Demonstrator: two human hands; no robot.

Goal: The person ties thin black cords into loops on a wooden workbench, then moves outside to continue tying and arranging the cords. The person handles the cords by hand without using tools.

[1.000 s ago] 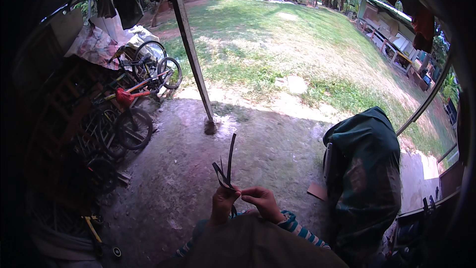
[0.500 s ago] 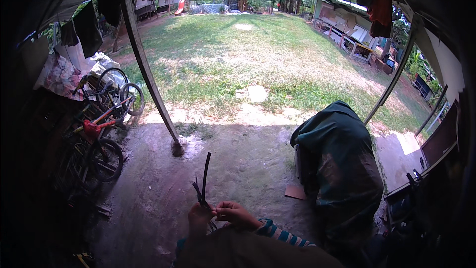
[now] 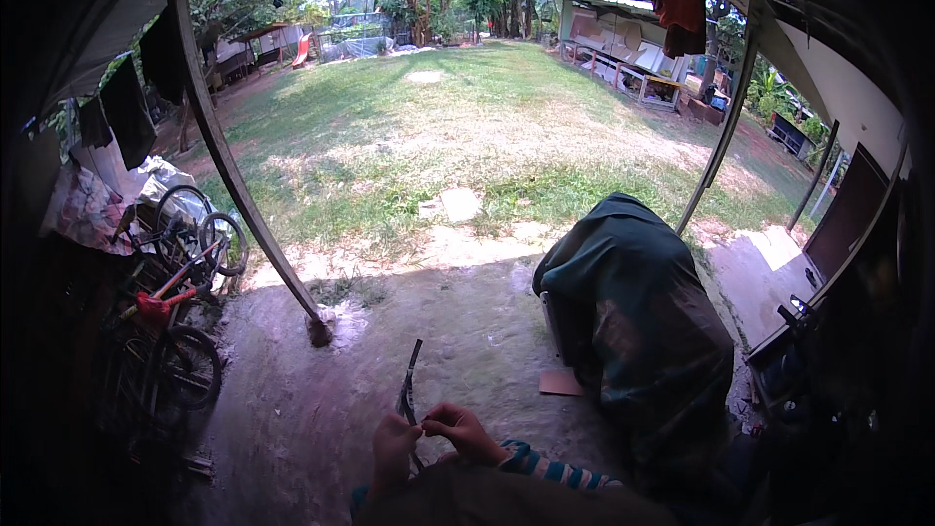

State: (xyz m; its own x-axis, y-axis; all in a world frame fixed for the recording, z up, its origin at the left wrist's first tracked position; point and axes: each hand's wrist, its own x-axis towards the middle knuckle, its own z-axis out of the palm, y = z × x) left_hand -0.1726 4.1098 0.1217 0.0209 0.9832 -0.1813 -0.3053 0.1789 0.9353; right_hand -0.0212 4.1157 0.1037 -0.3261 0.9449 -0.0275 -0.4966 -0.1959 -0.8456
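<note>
My left hand (image 3: pixel 393 446) is closed around a bundle of thin black strips (image 3: pixel 407 392), which stick up above its fingers; their exact kind I cannot make out. Beside it, my right hand (image 3: pixel 466 431) is bent into a pinch, thumb and forefinger meeting the left fingertips at the base of the strips. Whatever lies between the right fingertips is too small to name. Loose dark ends hang below the two hands. A striped teal and white sleeve (image 3: pixel 555 468) covers my right forearm.
A dark green cover (image 3: pixel 643 302) drapes a bulky object to the right, with a flat brown piece (image 3: pixel 560 383) on the concrete beside it. Bicycles (image 3: pixel 185 331) stand at the left. A slanting post (image 3: pixel 234 175) rises near them, and grass (image 3: pixel 419 136) stretches beyond.
The view has turned slightly to the right. The strips, spread apart before, now stand closer together. My hands stay together at their base.
</note>
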